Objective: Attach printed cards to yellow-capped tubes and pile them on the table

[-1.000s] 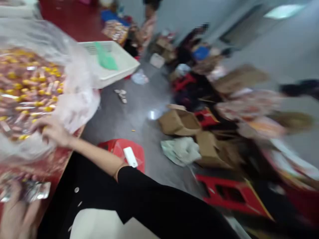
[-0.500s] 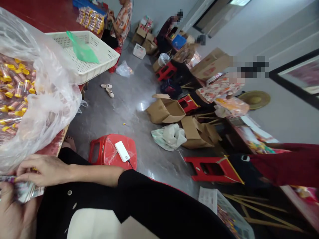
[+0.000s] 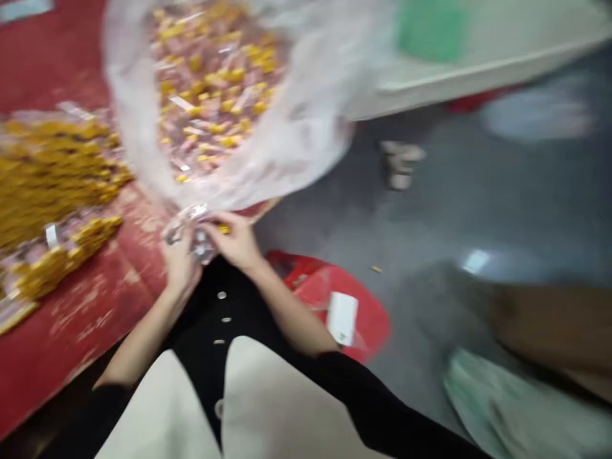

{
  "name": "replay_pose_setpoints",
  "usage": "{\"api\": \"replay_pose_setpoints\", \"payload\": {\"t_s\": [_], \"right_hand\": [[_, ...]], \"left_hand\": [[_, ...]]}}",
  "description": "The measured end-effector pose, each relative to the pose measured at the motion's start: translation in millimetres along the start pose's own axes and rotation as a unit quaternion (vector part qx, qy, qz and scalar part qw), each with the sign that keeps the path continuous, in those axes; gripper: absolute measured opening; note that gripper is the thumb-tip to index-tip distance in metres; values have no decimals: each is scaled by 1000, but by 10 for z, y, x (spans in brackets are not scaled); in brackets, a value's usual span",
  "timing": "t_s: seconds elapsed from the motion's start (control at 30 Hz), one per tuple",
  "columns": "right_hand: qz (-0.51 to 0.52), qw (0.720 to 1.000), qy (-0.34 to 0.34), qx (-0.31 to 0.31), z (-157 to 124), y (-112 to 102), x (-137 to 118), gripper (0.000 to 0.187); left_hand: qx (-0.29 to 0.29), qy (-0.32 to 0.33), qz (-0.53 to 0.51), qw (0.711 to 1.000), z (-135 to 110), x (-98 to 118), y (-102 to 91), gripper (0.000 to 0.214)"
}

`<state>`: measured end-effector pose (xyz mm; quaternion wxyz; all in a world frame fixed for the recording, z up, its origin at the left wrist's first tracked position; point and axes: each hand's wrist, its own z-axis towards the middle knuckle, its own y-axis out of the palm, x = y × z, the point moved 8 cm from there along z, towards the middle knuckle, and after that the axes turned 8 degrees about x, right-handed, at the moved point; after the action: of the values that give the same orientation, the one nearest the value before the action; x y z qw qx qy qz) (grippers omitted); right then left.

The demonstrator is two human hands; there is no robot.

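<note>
My left hand (image 3: 180,261) and my right hand (image 3: 234,239) meet in front of my body, both pinching a small shiny clear wrapper (image 3: 198,233). The blur hides its exact shape. Just beyond them gapes a large clear plastic bag (image 3: 287,127) full of pinkish tubes with yellow caps (image 3: 210,89). A loose heap of yellow-capped packets (image 3: 48,172) lies on the worn red table (image 3: 100,306) to my left. The wrapper touches the bag's lower edge.
A white plastic tray (image 3: 478,70) holding a green bag (image 3: 433,29) stands beyond the table. Below on the grey floor are a red stool (image 3: 344,312) with a white power bank (image 3: 343,317), a pair of sandals (image 3: 400,164), and a blurred cardboard box (image 3: 549,325).
The view has swung left and down, bringing the bag to the middle and showing the yellow heap. My hands have moved together in front of my body, still on the wrapper.
</note>
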<state>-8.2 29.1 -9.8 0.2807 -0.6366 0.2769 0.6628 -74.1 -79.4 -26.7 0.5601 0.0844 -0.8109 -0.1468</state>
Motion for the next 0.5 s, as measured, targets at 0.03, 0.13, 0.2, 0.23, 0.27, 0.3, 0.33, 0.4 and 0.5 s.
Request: {"api": "replay_pose_setpoints", "payload": {"t_s": [0.03, 0.13, 0.2, 0.23, 0.27, 0.3, 0.33, 0.4, 0.5], "right_hand": [[14, 1000, 5, 20, 11, -26, 42, 17], [35, 999, 16, 18, 94, 18, 198, 24], [37, 999, 8, 6, 107, 42, 220, 26], [34, 999, 1, 4, 104, 33, 208, 25], [27, 1000, -6, 2, 101, 18, 191, 24], [14, 1000, -11, -3, 101, 5, 178, 22], [-4, 1000, -14, -13, 105, -2, 171, 20], [-50, 997, -18, -48, 118, 14, 172, 17], [-84, 992, -23, -89, 124, 68, 154, 18]], "left_hand": [[-1, -28, -19, 999, 29, -63, -10, 54], [-24, -92, -43, 995, 143, -211, -65, 55], [-23, -90, -60, 994, 163, -196, -155, 51], [-17, -80, -71, 994, 161, -167, -206, 49], [-12, -70, -80, 994, 158, -137, -252, 47], [-11, -59, -86, 994, 159, -109, -289, 45], [-12, -52, -90, 995, 161, -88, -312, 43], [-28, -55, -75, 995, 160, -88, -312, 41], [-28, -88, -16, 996, 114, -151, -282, 45]]}}
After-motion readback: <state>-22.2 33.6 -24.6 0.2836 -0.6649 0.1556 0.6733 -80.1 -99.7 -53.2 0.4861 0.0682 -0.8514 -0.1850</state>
